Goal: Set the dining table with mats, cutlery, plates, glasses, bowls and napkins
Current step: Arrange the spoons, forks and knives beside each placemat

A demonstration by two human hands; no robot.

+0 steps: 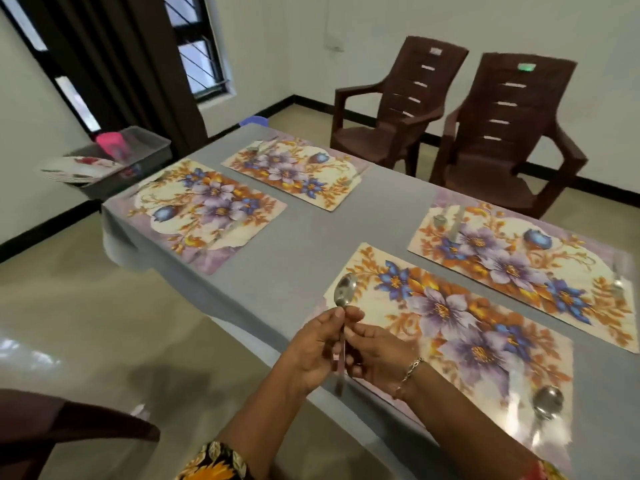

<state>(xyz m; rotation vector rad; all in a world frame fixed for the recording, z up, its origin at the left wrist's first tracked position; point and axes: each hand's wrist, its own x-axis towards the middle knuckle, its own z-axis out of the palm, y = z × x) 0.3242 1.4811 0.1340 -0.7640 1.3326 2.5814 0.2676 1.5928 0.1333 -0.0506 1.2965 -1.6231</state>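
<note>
Several floral place mats lie on the grey table [294, 258]. Over the left end of the nearest mat [450, 327], my left hand [311, 351] and my right hand [374, 348] both hold one steel spoon [343, 292] by its handle, bowl pointing away from me. A second spoon [547, 403] lies on the right end of this mat. The far right mat [519, 261] carries cutlery at its left end [446, 220] and a piece at its right edge [618, 285]. The two far mats [207, 209] [294, 168] show cutlery only faintly.
A clear plastic bin [145, 150] with a pink cup [110, 143] and stacked floral plates [83, 171] stands beyond the table's far left end. Two brown plastic chairs [391, 109] [505, 129] stand by the table's far side. A dark chair arm [69, 427] is at lower left.
</note>
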